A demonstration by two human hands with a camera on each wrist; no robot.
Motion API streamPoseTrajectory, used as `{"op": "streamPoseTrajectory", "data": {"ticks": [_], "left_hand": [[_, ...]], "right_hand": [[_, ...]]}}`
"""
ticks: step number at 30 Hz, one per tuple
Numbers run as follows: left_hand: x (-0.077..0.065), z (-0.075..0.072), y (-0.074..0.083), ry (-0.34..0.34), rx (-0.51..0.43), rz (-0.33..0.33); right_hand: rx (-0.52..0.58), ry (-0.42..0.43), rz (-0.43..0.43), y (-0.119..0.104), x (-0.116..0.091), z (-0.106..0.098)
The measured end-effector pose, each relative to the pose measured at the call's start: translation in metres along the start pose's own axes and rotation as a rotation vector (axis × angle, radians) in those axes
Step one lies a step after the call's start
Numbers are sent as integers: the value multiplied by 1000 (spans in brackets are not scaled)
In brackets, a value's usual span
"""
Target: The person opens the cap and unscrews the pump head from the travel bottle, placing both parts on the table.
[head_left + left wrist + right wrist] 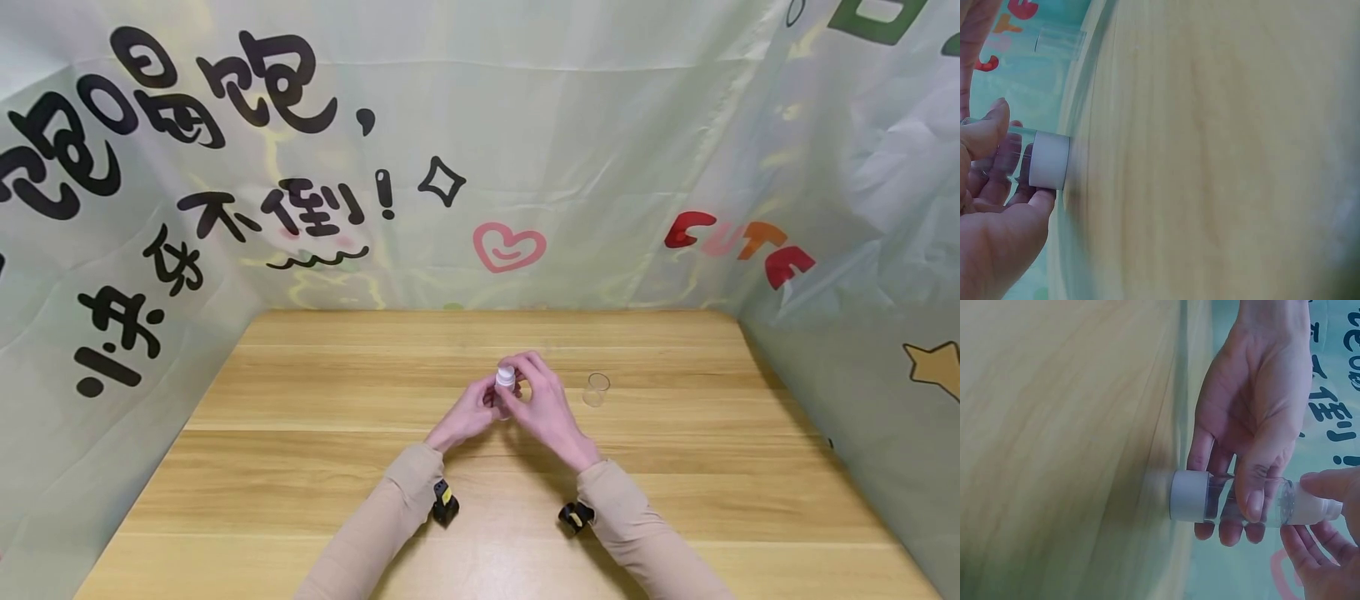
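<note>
A small clear bottle (1277,495) stands upright above the tabletop between both hands. It has a white base band (1189,495) and a stepped white top (506,378). My left hand (475,410) grips the clear body, its thumb across one side and its fingers behind, as the right wrist view shows. With thumb and fingers, my right hand (542,400) pinches the white top. Beside the right hand, a clear cylindrical cap (596,390) stands on the table. Whether the bottle holds any liquid I cannot tell.
The wooden table (300,467) reaches back to a printed cloth wall (420,275), with cloth walls on both sides. On each wrist is a small black camera, the left one (446,503) and the right one (576,517).
</note>
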State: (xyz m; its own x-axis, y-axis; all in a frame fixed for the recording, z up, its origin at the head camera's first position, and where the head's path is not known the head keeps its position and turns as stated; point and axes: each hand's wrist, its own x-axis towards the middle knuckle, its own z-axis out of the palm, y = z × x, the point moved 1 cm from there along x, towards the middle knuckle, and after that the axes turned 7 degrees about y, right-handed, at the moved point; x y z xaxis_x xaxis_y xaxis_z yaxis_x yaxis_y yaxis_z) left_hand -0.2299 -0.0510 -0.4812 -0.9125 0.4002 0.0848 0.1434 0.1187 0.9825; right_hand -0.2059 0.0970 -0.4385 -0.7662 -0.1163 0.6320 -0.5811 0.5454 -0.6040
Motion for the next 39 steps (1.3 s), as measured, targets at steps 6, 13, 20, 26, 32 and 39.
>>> {"op": "streamPoseTrajectory", "data": {"ticks": [6, 13, 20, 26, 32, 39], "left_hand": [[-1, -1, 0, -13, -6, 9], [1, -1, -1, -7, -9, 16], [1, -1, -1, -9, -7, 10], [2, -1, -1, -12, -3, 21], [2, -1, -1, -10, -2, 9], [2, -1, -1, -16, 1, -1]], "right_hand": [[41, 0, -1, 0, 2, -1], [76, 2, -11, 1, 2, -3], [88, -3, -21, 3, 3, -3], [98, -14, -30, 4, 3, -4], [107, -26, -37, 5, 4, -5], [107, -47, -37, 7, 3, -4]]}}
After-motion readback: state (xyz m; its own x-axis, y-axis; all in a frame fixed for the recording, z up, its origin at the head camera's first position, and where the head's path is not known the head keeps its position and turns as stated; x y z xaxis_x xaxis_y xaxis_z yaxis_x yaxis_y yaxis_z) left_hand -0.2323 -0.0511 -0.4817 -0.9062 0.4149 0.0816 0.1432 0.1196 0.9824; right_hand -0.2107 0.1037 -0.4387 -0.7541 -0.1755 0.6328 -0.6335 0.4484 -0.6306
